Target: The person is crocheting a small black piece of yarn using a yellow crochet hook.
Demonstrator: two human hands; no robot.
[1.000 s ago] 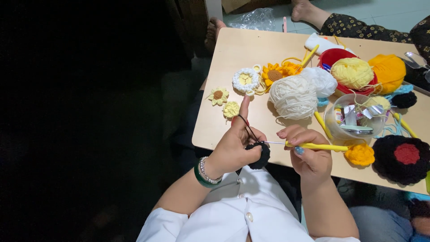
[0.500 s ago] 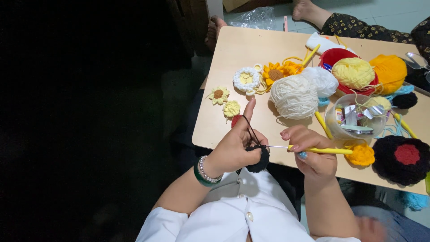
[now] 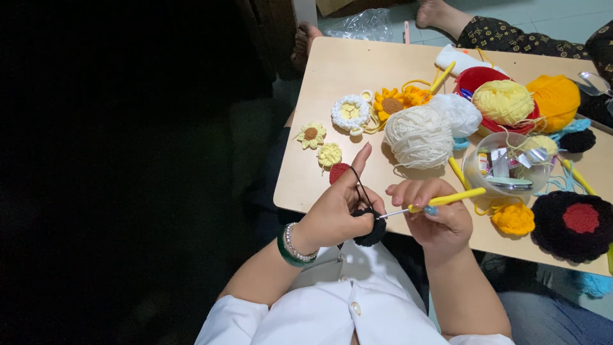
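Carefully now: the left hand (image 3: 332, 214) pinches the black crochet piece (image 3: 370, 231) at the table (image 3: 345, 70) edge, black yarn (image 3: 359, 185) over its raised finger. The right hand (image 3: 431, 211) is closed round the yellow-handled hook (image 3: 440, 201); slack tension could drop a loop.

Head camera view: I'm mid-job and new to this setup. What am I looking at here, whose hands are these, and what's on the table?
One camera, worn on the person's head, looks down at their own two bare hands. The left hand pinches a small black crochet piece, black yarn running over its raised forefinger. The right hand holds a yellow-handled crochet hook, tip at the piece. On the wooden table lie a white yarn ball, crocheted flowers, a clear bowl and more yarn.
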